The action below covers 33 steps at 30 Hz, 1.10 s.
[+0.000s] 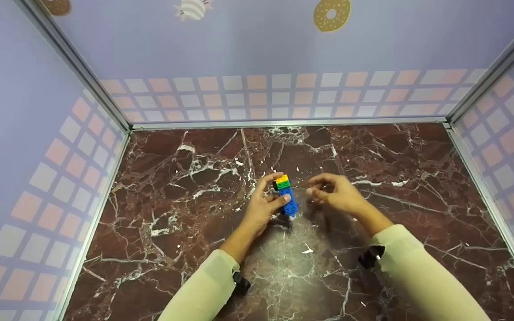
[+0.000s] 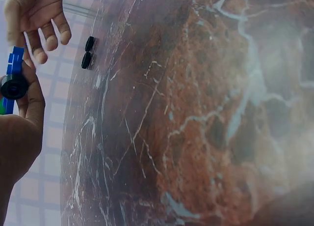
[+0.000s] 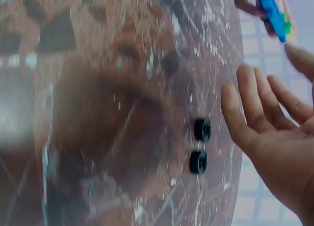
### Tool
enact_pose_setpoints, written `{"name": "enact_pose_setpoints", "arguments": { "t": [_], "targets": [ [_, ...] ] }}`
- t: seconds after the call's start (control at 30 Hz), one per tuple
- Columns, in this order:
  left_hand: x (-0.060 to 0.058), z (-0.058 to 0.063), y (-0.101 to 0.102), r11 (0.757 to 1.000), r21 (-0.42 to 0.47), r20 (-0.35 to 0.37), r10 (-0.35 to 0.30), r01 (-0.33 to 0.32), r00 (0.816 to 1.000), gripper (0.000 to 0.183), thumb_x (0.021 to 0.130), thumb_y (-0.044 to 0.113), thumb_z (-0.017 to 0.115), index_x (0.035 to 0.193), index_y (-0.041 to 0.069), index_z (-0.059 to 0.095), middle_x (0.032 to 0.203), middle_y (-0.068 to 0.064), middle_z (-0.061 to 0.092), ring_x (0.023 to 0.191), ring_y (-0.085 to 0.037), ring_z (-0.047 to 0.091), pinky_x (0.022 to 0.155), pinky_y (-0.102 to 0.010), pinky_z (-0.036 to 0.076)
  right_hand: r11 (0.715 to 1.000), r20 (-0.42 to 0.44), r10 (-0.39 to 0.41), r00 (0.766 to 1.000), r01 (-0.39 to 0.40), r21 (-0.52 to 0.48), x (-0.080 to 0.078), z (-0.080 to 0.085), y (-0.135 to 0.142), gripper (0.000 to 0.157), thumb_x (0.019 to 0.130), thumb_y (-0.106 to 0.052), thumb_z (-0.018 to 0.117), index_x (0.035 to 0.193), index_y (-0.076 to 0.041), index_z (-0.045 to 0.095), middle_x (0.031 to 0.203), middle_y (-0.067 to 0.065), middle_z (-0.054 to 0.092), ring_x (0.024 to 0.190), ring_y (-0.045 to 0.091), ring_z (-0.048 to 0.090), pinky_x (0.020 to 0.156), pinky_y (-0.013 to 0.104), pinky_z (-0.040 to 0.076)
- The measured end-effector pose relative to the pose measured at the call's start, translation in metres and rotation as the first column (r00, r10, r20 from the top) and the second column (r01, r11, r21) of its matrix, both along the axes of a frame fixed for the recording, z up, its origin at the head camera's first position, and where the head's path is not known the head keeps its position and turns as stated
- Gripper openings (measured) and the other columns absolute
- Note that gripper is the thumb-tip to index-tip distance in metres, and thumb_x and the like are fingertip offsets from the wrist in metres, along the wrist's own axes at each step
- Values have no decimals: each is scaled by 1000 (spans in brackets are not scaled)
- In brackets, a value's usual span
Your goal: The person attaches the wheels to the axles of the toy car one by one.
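My left hand [image 1: 259, 209] holds a toy brick car [image 1: 290, 205], its thumb across the blue base and its fingers along the far side. A green brick [image 1: 283, 184] with a yellow brick [image 1: 282, 178] on it sits at the car's far end. In the left wrist view a black wheel [image 2: 13, 87] shows on the side of the car. Apart from the car, just to its right, my right hand [image 1: 339, 195] has loosely bent fingers with nothing between them. Two loose black wheels [image 3: 202, 129] lie on the table below the right hand.
The dark red marbled tabletop [image 1: 185, 240] carries white veins and small pale flecks. Lilac panels with a tile pattern [image 1: 257, 98] close it in at the back and both sides, with metal rails along the edges. Each forearm wears a black wrist camera [image 1: 240, 284].
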<state>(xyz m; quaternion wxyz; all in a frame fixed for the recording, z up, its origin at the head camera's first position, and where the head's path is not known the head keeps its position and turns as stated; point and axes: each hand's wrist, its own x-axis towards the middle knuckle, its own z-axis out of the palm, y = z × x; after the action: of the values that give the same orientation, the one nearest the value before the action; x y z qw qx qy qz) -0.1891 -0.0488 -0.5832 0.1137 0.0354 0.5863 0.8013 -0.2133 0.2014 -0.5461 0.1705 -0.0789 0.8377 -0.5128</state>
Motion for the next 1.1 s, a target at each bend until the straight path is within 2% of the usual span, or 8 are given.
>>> {"name": "enact_pose_setpoints", "arguments": {
  "t": [0.13, 0.27, 0.4, 0.67, 0.8, 0.93, 1.0, 1.1],
  "targets": [
    [1, 0, -2, 1000, 14, -22, -20, 20, 1000, 78, 98, -8, 76, 165, 10, 42, 161, -19, 41, 108, -26, 74, 96, -47, 71, 993, -95, -62, 994, 71, 97, -6, -6, 11, 38, 102, -11, 77, 137, 4, 69, 118, 20, 78, 97, 29, 74, 82, 25, 64],
    [1, -1, -3, 999, 24, -41, -27, 28, 999, 86, 97, -9, 77, 170, 13, 37, 164, -20, 36, 106, -24, 74, 97, -47, 71, 984, -174, -53, 983, 81, 160, -9, -15, 18, 39, 100, -7, 78, 135, 7, 69, 117, 24, 77, 95, 31, 75, 81, 19, 58],
    [1, 0, -3, 999, 24, -27, -28, 28, 999, 79, 98, -9, 76, 166, 13, 43, 162, -19, 38, 105, -23, 74, 96, -47, 72, 975, -251, -23, 968, 78, 209, -11, -23, 25, 40, 97, -2, 79, 134, 10, 68, 119, 29, 71, 95, 36, 73, 84, 28, 58],
    [1, -2, -3, 1000, 9, -31, 3, -3, 1000, 56, 98, -10, 75, 148, -2, 53, 162, -18, 41, 104, -26, 73, 93, -46, 72, 968, -298, -15, 954, 89, 235, -10, -33, 32, 46, 93, 1, 82, 135, 9, 68, 126, 33, 64, 100, 45, 74, 96, 61, 65],
    [1, -2, -4, 1000, 15, -48, -3, 4, 999, 55, 97, -11, 75, 147, -5, 54, 167, -23, 35, 107, -27, 73, 95, -45, 72, 964, -255, 0, 967, 69, 258, -11, -35, 32, 50, 93, 1, 81, 141, 6, 67, 131, 32, 61, 98, 40, 75, 85, 48, 70],
    [1, -3, -5, 1000, 23, -56, -12, 13, 998, 52, 98, -10, 74, 145, -8, 53, 167, -25, 33, 108, -26, 73, 96, -44, 72, 951, -265, 38, 963, 47, 307, -12, -35, 30, 52, 91, 0, 82, 142, 3, 69, 121, 26, 58, 88, 27, 70, 72, 31, 63],
    [1, -2, -5, 999, 28, -50, -13, 15, 999, 51, 98, -10, 74, 145, -8, 53, 165, -24, 37, 108, -25, 74, 96, -44, 72, 944, -307, 62, 950, 44, 327, -11, -37, 29, 50, 90, -2, 83, 138, 4, 71, 112, 23, 57, 85, 27, 67, 73, 35, 61],
    [1, -2, -5, 999, 35, -34, -14, 15, 999, 53, 98, -10, 74, 146, -7, 52, 160, -21, 44, 107, -24, 75, 97, -47, 71, 931, -395, 100, 913, 55, 361, -12, -41, 28, 45, 89, -6, 85, 131, 3, 75, 106, 19, 55, 88, 31, 64, 81, 52, 61]
  ]
}}
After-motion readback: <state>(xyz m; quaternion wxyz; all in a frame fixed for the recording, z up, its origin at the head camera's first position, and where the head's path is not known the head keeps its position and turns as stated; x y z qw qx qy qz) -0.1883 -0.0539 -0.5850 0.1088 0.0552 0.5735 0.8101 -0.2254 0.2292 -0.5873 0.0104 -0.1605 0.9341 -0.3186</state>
